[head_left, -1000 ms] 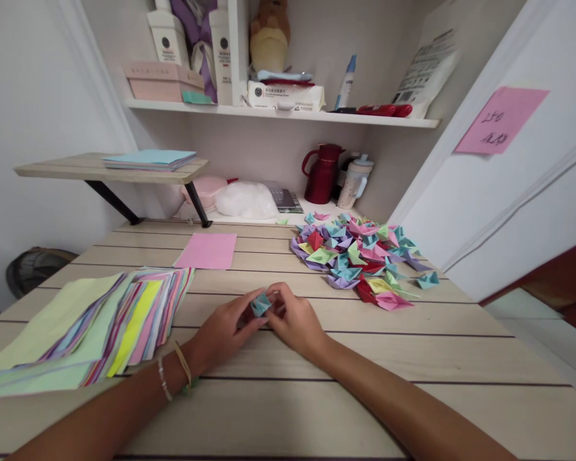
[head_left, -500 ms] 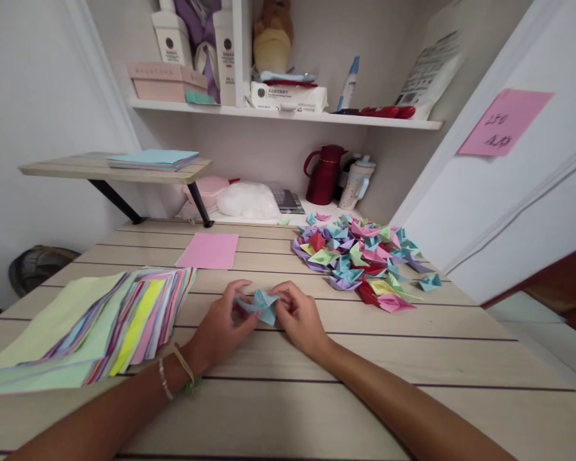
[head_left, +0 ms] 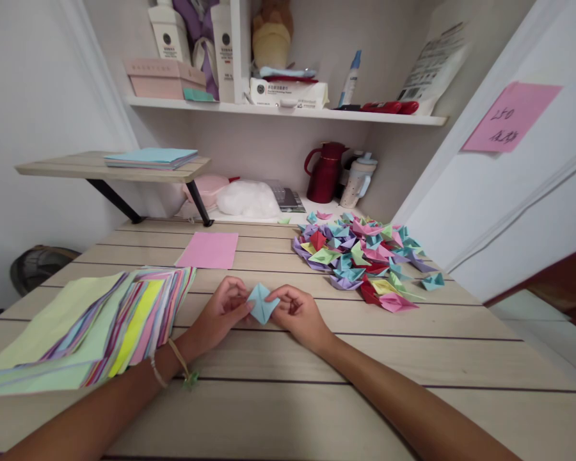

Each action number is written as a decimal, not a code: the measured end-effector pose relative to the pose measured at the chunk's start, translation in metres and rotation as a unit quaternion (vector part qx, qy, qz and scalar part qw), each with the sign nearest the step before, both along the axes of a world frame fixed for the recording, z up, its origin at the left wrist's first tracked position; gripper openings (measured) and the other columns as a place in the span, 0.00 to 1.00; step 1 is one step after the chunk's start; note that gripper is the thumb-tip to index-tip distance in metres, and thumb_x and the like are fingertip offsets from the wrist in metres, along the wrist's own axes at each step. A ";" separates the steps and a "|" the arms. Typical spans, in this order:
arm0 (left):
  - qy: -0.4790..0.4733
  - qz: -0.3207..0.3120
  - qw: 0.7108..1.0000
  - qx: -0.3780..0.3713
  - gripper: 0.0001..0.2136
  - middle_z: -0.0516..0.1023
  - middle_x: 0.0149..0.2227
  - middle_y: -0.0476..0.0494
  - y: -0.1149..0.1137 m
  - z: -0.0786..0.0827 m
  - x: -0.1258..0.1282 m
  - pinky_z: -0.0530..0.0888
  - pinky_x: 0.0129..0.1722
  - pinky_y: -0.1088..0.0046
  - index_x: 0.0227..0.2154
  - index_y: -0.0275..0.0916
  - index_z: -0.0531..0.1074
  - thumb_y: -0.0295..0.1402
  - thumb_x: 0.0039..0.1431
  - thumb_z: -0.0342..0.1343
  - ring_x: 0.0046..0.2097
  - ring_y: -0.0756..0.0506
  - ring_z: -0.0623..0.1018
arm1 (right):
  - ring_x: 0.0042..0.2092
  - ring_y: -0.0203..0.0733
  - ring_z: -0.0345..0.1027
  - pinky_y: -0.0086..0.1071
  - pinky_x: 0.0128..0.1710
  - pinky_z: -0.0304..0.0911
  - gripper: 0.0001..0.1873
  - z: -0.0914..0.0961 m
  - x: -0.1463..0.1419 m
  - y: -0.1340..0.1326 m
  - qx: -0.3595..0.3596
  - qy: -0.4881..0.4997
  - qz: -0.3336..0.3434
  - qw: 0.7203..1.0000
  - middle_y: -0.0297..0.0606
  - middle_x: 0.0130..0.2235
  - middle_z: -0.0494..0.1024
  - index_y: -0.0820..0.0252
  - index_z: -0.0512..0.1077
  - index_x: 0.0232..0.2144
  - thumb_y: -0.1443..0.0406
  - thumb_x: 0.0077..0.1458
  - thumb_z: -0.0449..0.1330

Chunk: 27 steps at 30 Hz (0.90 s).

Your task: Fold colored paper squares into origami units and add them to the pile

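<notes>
A small light-blue folded paper piece [head_left: 262, 303], now a flat diamond shape, sits between my two hands just above the wooden table [head_left: 317, 397]. My left hand [head_left: 219, 314] pinches its left corner with curled fingers. My right hand [head_left: 300, 315] pinches its right corner the same way. A fanned stack of coloured paper sheets [head_left: 91, 326] lies to the left of my left hand. A heap of several finished folded paper pieces [head_left: 362, 256] in many colours lies to the right, beyond my right hand.
One pink sheet [head_left: 208, 250] lies flat behind my hands. A raised side shelf [head_left: 100, 168] holds more paper. At the back stand a red jug [head_left: 322, 171] and a cup [head_left: 358, 180]. A white wall with a pink note [head_left: 511, 117] bounds the right side.
The blue piece went from a tight small fold to a spread shape and now a flat diamond. Both hands shifted slightly apart, each keeping hold of a corner.
</notes>
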<state>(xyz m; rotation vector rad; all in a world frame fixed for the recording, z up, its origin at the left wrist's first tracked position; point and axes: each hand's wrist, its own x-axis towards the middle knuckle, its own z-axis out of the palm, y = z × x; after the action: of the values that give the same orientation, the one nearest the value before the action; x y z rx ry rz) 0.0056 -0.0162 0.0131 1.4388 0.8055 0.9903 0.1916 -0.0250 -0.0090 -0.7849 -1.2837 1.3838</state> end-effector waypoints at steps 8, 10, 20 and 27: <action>0.011 0.029 0.999 0.006 0.11 0.76 0.32 0.48 0.007 -0.003 -0.006 0.72 0.36 0.75 0.34 0.35 0.72 0.34 0.49 0.63 0.35 0.50 0.75 | 0.32 0.36 0.74 0.28 0.33 0.68 0.13 0.001 -0.001 -0.002 -0.013 -0.012 0.029 0.999 0.35 0.31 0.80 0.61 0.73 0.34 0.67 0.42 0.68; -0.006 0.009 1.000 -0.012 0.14 0.77 0.34 0.47 0.008 -0.004 -0.006 0.73 0.37 0.73 0.34 0.36 0.72 0.32 0.44 0.66 0.36 0.49 0.76 | 0.32 0.37 0.74 0.29 0.34 0.68 0.13 0.002 0.001 -0.001 -0.012 -0.008 0.009 1.000 0.36 0.31 0.80 0.61 0.74 0.32 0.64 0.42 0.69; 0.032 0.072 0.996 0.049 0.07 0.74 0.28 0.51 0.002 -0.001 -0.001 0.71 0.32 0.79 0.30 0.37 0.72 0.33 0.50 0.63 0.31 0.52 0.73 | 0.31 0.33 0.71 0.27 0.32 0.66 0.12 0.005 0.001 0.002 0.018 0.001 -0.035 0.999 0.34 0.31 0.78 0.58 0.72 0.37 0.61 0.51 0.64; 0.072 0.086 0.992 0.058 0.08 0.78 0.33 0.45 0.006 -0.005 -0.007 0.72 0.37 0.76 0.32 0.36 0.76 0.36 0.54 0.59 0.35 0.49 0.75 | 0.34 0.37 0.72 0.31 0.37 0.68 0.21 -0.002 -0.001 0.001 0.009 -0.057 0.010 0.998 0.35 0.34 0.78 0.59 0.74 0.40 0.66 0.40 0.69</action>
<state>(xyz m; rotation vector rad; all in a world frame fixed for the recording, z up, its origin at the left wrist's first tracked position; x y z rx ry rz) -0.0014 -0.0102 0.0079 1.5733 1.0055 1.0879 0.1908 -0.0244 -0.0106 -0.8501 -1.3936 1.3572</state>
